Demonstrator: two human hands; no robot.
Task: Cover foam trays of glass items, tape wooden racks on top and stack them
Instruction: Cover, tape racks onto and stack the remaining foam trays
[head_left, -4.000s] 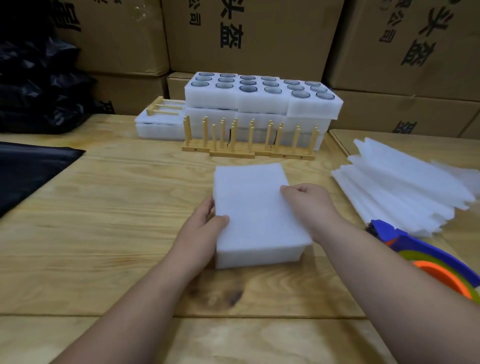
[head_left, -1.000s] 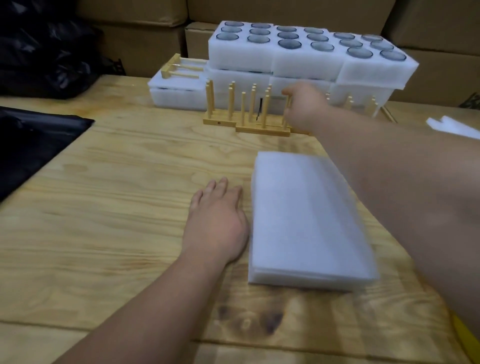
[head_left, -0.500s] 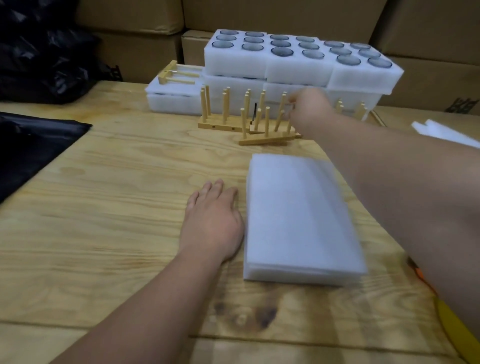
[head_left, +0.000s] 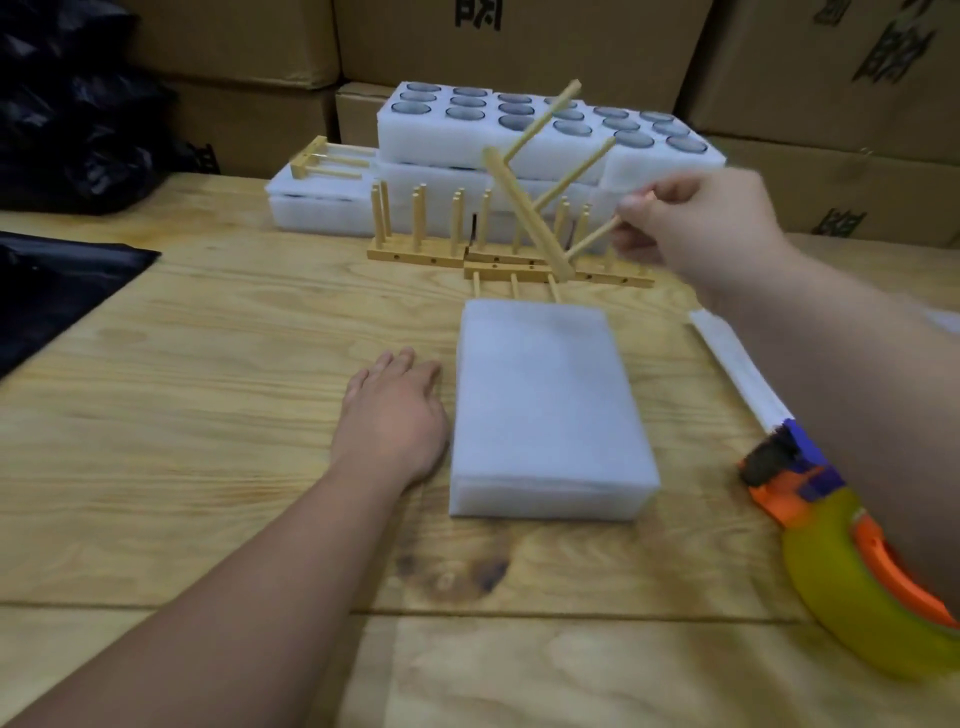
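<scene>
Covered foam tray (head_left: 548, 410): white, rectangular, soft-edged, flat on plywood table (head_left: 208, 415). Left hand (head_left: 395, 415) flat, fingers relaxed, touching tray's left side. Right hand (head_left: 696, 223) beyond tray, pinching pegged wooden rack (head_left: 524, 208), tilted, lifted

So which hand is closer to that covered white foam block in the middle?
Left. The left hand lies flat on the table right beside the covered foam block; the right hand is beyond it, lifting a wooden rack.
</scene>
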